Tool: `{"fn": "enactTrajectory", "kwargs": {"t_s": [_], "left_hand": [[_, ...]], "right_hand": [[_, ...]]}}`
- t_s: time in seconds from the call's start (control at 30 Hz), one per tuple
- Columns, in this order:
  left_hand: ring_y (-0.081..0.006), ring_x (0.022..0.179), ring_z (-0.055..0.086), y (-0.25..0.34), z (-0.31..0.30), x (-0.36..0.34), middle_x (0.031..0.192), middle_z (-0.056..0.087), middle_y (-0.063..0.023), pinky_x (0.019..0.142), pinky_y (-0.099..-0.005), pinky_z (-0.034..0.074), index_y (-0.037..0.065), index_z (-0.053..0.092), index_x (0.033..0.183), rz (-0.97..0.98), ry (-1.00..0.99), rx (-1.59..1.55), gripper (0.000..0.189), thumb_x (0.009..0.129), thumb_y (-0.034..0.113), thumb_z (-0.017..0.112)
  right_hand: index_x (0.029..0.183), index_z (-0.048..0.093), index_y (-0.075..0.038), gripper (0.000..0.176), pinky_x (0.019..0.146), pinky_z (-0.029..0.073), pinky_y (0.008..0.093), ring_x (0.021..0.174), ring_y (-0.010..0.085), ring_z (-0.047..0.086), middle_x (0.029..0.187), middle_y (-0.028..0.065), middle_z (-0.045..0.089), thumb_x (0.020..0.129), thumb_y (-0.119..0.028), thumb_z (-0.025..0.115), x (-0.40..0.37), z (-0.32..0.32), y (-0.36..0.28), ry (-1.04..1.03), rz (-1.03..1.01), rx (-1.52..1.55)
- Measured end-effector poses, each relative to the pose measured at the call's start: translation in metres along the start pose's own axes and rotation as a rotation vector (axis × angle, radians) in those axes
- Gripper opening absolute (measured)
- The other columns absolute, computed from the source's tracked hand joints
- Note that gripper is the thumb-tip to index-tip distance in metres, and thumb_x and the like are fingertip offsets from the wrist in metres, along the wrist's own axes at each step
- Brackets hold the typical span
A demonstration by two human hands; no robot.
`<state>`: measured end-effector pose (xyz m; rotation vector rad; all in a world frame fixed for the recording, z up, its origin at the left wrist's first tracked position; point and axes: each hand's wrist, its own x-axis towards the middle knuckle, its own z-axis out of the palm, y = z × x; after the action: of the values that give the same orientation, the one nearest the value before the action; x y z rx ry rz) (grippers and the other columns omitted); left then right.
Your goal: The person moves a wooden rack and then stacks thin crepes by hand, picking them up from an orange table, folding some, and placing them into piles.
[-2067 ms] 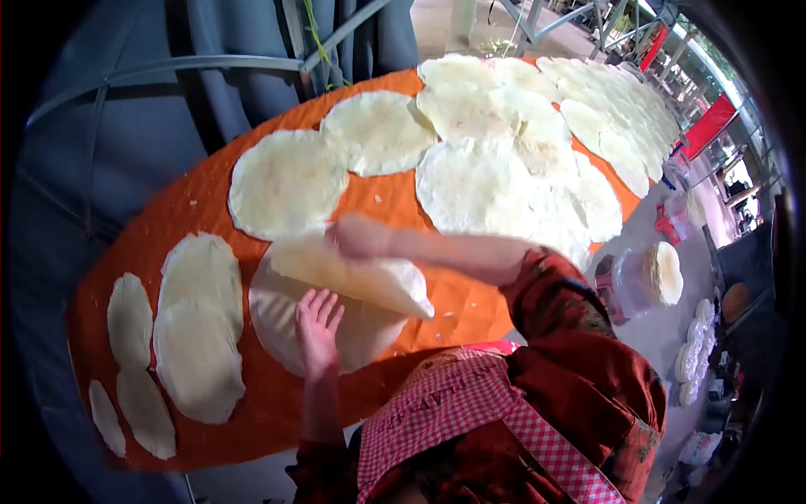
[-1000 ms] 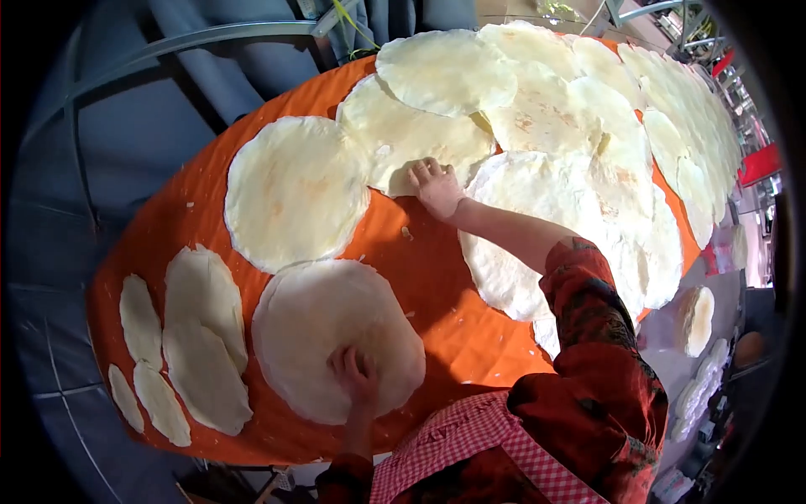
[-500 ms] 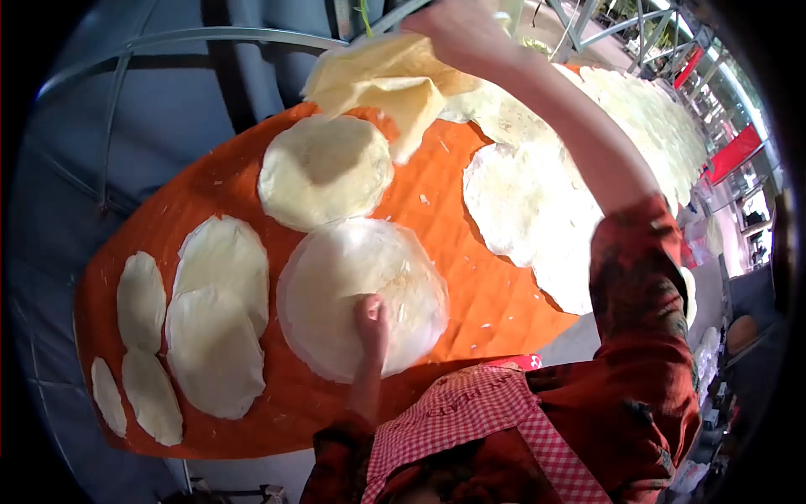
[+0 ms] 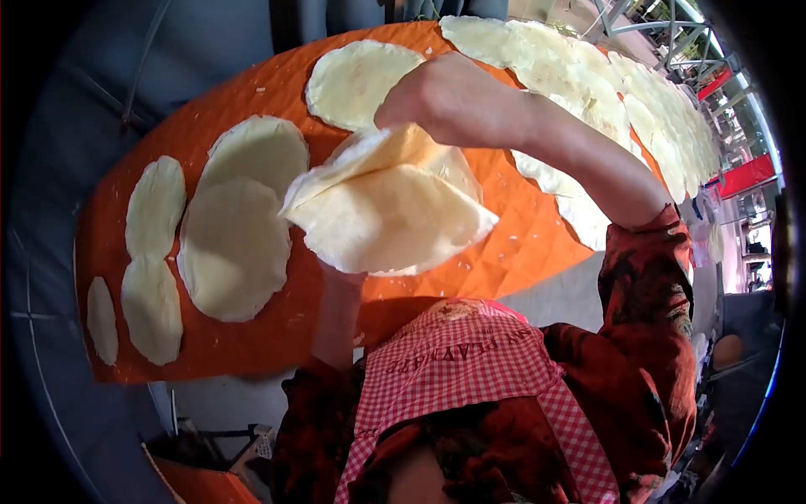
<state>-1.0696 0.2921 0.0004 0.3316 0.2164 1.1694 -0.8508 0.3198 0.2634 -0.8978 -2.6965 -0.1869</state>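
My right hand [image 4: 449,97] is closed on the top edge of a thin, pale flatbread [image 4: 390,223], which hangs folded from the fingers above the orange cloth. Its lower edge spreads toward my apron. My left forearm [image 4: 338,315] reaches in from below, and the hanging sheet covers that hand, so its fingers do not show. Beyond my right hand lies a round flatbread [image 4: 361,80]. Left of the held sheet, two overlapping flatbreads [image 4: 235,252] lie flat.
An orange cloth [image 4: 504,260] covers the curved table. Smaller-looking flatbreads [image 4: 153,311] lie at its left end. Many overlapping flatbreads [image 4: 571,76] cover the far right side. Metal frame bars [image 4: 651,25] stand at the upper right.
My right hand has come down and nearer with the flatbread, now over the spot where my left hand rested on a round sheet. The view has shifted, and the left hand has become hidden.
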Motion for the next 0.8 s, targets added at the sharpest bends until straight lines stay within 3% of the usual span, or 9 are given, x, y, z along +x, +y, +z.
{"fn": "enactTrajectory", "kwargs": {"t_s": [0.13,0.27,0.33,0.4,0.43,0.5,0.6,0.73,0.8], "left_hand": [[-0.0278,0.123,0.042,0.008,-0.051,-0.026,0.136,0.042,-0.0122,0.103,-0.0434,0.036,0.008,0.036,0.136,-0.055,0.002,-0.108,0.060,0.091,0.047,0.041],[-0.0285,0.125,0.040,-0.007,-0.082,-0.070,0.138,0.039,-0.0126,0.103,-0.0448,0.035,0.008,0.035,0.136,-0.115,-0.016,-0.264,0.063,0.089,0.048,0.044],[-0.0289,0.126,0.039,-0.008,-0.091,-0.083,0.140,0.038,-0.0128,0.104,-0.0455,0.035,0.008,0.034,0.137,-0.133,0.006,-0.295,0.064,0.089,0.049,0.045],[-0.0324,0.132,0.029,-0.002,-0.090,-0.095,0.145,0.030,-0.0109,0.106,-0.0568,0.024,0.010,0.021,0.143,-0.125,0.077,0.003,0.082,0.083,0.062,0.043],[-0.0333,0.134,0.026,-0.003,-0.090,-0.101,0.146,0.028,-0.0106,0.106,-0.0592,0.021,0.011,0.019,0.144,-0.066,0.059,0.271,0.084,0.082,0.064,0.043],[-0.0347,0.135,0.022,0.001,-0.075,-0.102,0.149,0.022,-0.0092,0.107,-0.0623,0.016,0.014,0.015,0.145,-0.068,0.040,0.260,0.087,0.081,0.066,0.043],[-0.0358,0.136,0.019,0.009,-0.055,-0.100,0.151,0.015,-0.0072,0.107,-0.0635,0.012,0.019,0.013,0.146,-0.187,0.039,-0.335,0.090,0.079,0.069,0.045],[-0.0346,0.138,0.015,0.021,-0.059,-0.102,0.151,0.015,-0.0072,0.108,-0.0623,0.011,0.020,0.016,0.145,-0.191,0.065,-0.350,0.091,0.077,0.077,0.034],[-0.0339,0.137,0.017,0.023,-0.057,-0.104,0.151,0.016,-0.0075,0.107,-0.0619,0.012,0.020,0.016,0.146,-0.144,0.091,-0.298,0.091,0.077,0.079,0.028]], "right_hand": [[0.087,0.062,-0.006,0.019,0.083,0.046,0.0390,0.089,0.0226,0.060,0.089,0.0051,0.063,0.070,-0.011,0.057,-0.020,0.016,-0.062,-0.097,-0.154,-0.075],[0.100,0.060,-0.006,0.030,0.099,0.035,0.0430,0.106,0.0233,0.054,0.112,0.0110,0.056,0.071,-0.010,0.057,-0.083,0.121,-0.100,-0.046,0.040,-0.042],[0.105,0.059,-0.007,0.033,0.096,0.040,0.0433,0.109,0.0276,0.053,0.123,0.0118,0.050,0.072,-0.007,0.057,-0.133,0.186,-0.111,0.012,0.327,0.114],[0.101,0.060,-0.006,0.023,0.089,0.045,0.0417,0.105,0.0282,0.055,0.120,0.0127,0.053,0.079,-0.013,0.060,-0.174,0.232,-0.132,0.122,0.855,0.566],[0.105,0.058,-0.005,0.028,0.087,0.047,0.0425,0.105,0.0292,0.055,0.120,0.0143,0.053,0.081,-0.018,0.061,-0.181,0.246,-0.131,0.091,1.084,0.814],[0.114,0.053,-0.002,0.041,0.084,0.049,0.0441,0.105,0.0312,0.057,0.122,0.0174,0.052,0.085,-0.029,0.062,-0.186,0.259,-0.128,0.027,1.529,1.320],[0.125,0.042,0.001,0.061,0.087,0.048,0.0471,0.106,0.0323,0.057,0.121,0.0198,0.052,0.085,-0.041,0.061,-0.165,0.269,-0.119,0.201,1.829,1.968],[0.128,0.035,0.007,0.071,0.092,0.044,0.0495,0.109,0.0353,0.055,0.123,0.0256,0.050,0.084,-0.043,0.060,-0.121,0.278,-0.114,0.599,1.537,2.271],[0.133,0.032,0.002,0.064,0.093,0.044,0.0512,0.111,0.0361,0.053,0.126,0.0186,0.051,0.087,-0.033,0.059,-0.116,0.307,-0.089,0.594,1.506,2.277]]}}
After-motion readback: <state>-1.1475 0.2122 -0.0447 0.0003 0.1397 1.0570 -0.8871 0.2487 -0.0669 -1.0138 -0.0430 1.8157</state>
